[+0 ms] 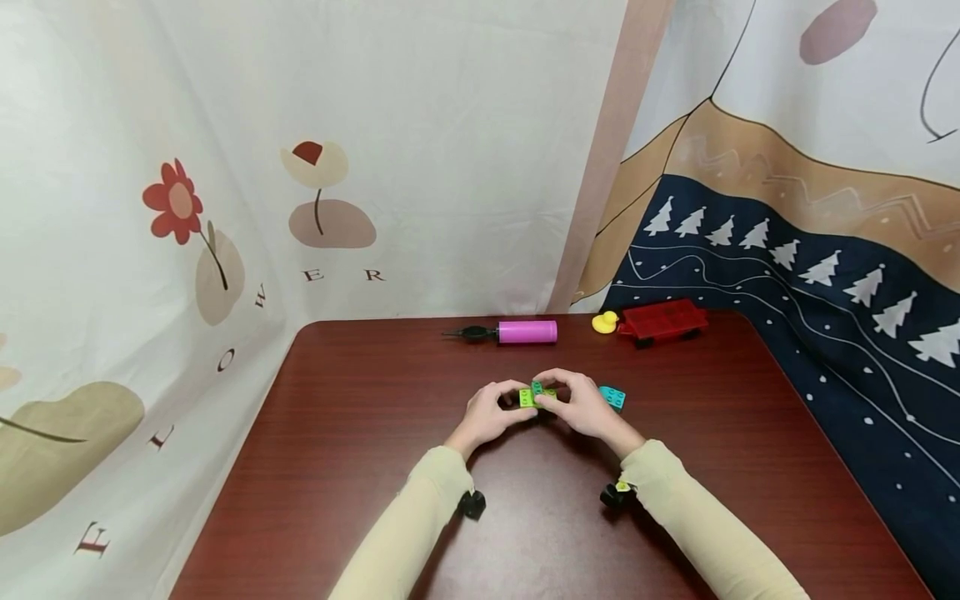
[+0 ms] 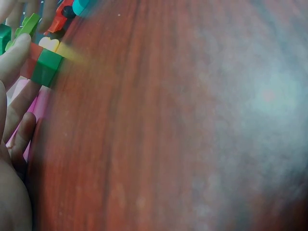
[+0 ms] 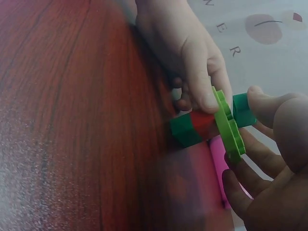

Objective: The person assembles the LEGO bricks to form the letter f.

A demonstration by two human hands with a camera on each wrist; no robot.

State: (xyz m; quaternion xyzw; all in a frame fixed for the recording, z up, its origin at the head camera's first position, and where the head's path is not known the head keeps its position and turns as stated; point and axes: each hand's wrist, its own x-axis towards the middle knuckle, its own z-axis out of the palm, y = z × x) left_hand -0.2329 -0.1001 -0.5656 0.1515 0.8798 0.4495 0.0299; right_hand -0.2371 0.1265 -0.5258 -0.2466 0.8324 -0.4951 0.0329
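Observation:
My left hand (image 1: 487, 414) and right hand (image 1: 583, 406) meet over the table, both at one small stack of toy building bricks. A flat lime-green plate (image 3: 228, 129) with studs runs across the stack. Beneath it come a red brick (image 3: 202, 124) and a dark green brick (image 3: 184, 132), side by side with the plate in the right wrist view. Left thumb and fingers pinch the stack by the plate. On the plate's studded side sits another green brick (image 3: 243, 109), held between right thumb and fingers. Some of the stack is hidden behind fingers.
A turquoise brick (image 1: 612, 397) lies just beyond the right hand. Along the table's (image 1: 360, 467) back edge are a purple hand pump (image 1: 527, 332) with a black nozzle end, a yellow rubber duck (image 1: 605, 322) and a red toy wagon (image 1: 663, 320). Printed curtains hang behind.

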